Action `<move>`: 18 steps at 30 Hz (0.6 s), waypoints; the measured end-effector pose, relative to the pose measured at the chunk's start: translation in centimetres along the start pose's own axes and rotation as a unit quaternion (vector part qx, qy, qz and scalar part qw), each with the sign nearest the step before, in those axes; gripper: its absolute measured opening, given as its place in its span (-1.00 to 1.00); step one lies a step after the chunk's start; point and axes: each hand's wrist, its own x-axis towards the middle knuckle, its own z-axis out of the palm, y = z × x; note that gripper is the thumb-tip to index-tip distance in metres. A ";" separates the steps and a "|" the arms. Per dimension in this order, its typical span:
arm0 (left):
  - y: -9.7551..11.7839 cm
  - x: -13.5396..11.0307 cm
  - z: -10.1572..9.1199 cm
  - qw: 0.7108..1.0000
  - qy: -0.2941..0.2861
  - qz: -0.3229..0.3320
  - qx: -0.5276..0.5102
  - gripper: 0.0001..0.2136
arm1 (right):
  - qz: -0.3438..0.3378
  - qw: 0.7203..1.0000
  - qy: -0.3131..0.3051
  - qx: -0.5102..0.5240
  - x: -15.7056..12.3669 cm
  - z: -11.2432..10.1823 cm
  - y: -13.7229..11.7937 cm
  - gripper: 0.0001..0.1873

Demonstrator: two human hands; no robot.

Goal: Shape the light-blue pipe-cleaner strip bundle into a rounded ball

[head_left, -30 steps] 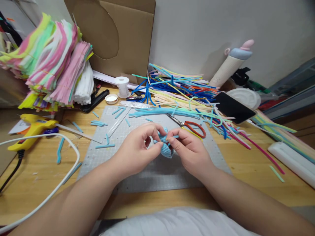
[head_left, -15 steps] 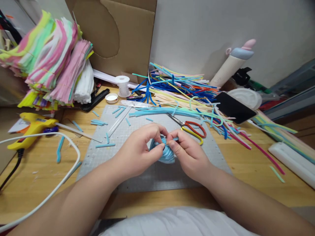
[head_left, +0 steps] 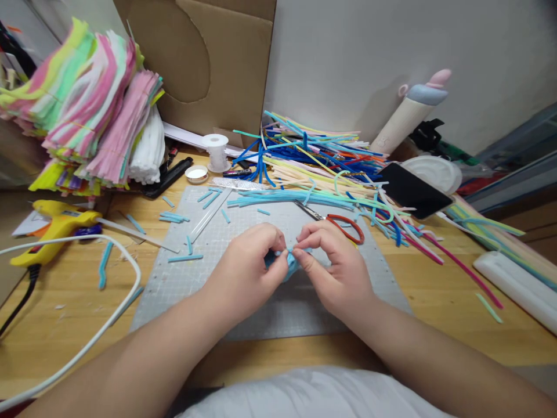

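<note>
The left hand [head_left: 246, 267] holds a small bundled blue piece [head_left: 291, 269], its thumb and fingers closed on it; the right hand [head_left: 343, 270] meets it from the other side, thumb tip at the edge of the blue, though whether that thumb and the fingers actually pinch it I cannot tell. The piece sits between the two hands, in front of the person and above the grey mat [head_left: 278, 322]; the fingers hide much of it.

As far as the work can be judged, the piece is already gathered into a compact form and is being handled at its upper edge; how finished it is cannot be told, with so much covered. Plenty of material lies unused: long blue stems [head_left: 278, 199] across the back of the mat, short blue pieces [head_left: 185, 258] loose to its left, a mixed pile of stems [head_left: 313, 151] behind; the scissors [head_left: 331, 217] lie just beyond the right hand, untouched, and the yellow glue gun [head_left: 61, 223] rests on the table [head_left: 448, 284] at the far left, likewise not in use.
</note>
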 end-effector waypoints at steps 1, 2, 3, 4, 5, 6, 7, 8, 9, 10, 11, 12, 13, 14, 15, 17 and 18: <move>0.1 -0.1 0.1 1.000 0.007 -0.017 0.000 -0.90 | -0.016 1.000 0.003 -0.016 -0.1 0.0 -0.1 -0.92; 0.1 -0.1 0.2 0.999 0.014 -0.038 -0.006 -0.91 | -0.033 0.999 0.007 -0.033 -0.1 0.0 -0.2 -0.91; 0.2 -0.2 0.2 0.998 0.021 -0.062 -0.020 -0.91 | -0.051 0.997 0.011 -0.051 -0.2 0.0 -0.4 -0.91; 0.2 -0.2 0.3 0.995 0.027 -0.088 -0.040 -0.92 | -0.069 0.995 0.016 -0.069 -0.2 -0.1 -0.5 -0.90; 0.3 -0.2 0.3 0.991 0.033 -0.114 -0.066 -0.92 | -0.088 0.992 0.022 -0.087 -0.3 -0.1 -0.6 -0.89; 0.4 -0.2 0.3 0.985 0.039 -0.140 -0.096 -0.92 | -0.107 0.989 0.029 -0.103 -0.3 -0.2 -0.6 -0.87; 0.5 -0.1 0.3 0.977 0.044 -0.164 -0.130 -0.92 | -0.124 0.985 0.034 -0.117 -0.4 -0.3 -0.6 -0.86; 0.5 -0.1 0.3 0.966 0.047 -0.190 -0.169 -0.92 | -0.139 0.981 0.040 -0.130 -0.4 -0.4 -0.6 -0.84; 0.6 0.0 0.3 0.952 0.047 -0.217 -0.211 -0.91 | -0.153 0.977 0.047 -0.140 -0.4 -0.4 -0.6 -0.83; 0.7 0.1 0.2 0.935 0.045 -0.244 -0.254 -0.89 | -0.168 0.973 0.051 -0.149 -0.4 -0.5 -0.5 -0.83; 0.7 0.3 0.2 0.916 0.039 -0.271 -0.293 -0.86 | -0.183 0.969 0.056 -0.158 -0.4 -0.6 -0.4 -0.83; 0.7 0.4 0.1 0.898 0.033 -0.295 -0.326 -0.84 | -0.199 0.964 0.058 -0.167 -0.4 -0.7 -0.3 -0.83; 0.7 0.5 0.1 0.881 0.026 -0.315 -0.352 -0.81 | -0.217 0.958 0.059 -0.176 -0.3 -0.8 -0.1 -0.83; 0.7 0.7 0.0 0.866 0.021 -0.331 -0.373 -0.80 | -0.236 0.952 0.058 -0.186 -0.2 -1.0 0.1 -0.84; 0.6 0.8 -0.1 0.854 0.016 -0.343 -0.392 -0.79 | -0.252 0.946 0.055 -0.195 -0.1 -1.1 0.3 -0.84; 0.5 0.9 -0.2 0.835 0.010 -0.355 -0.420 -0.78 | -0.271 0.938 0.048 -0.209 0.2 -1.3 0.8 -0.83; 0.4 1.0 -0.3 0.828 0.008 -0.355 -0.433 -0.77 | -0.273 0.937 0.044 -0.212 0.3 -1.5 0.9 -0.82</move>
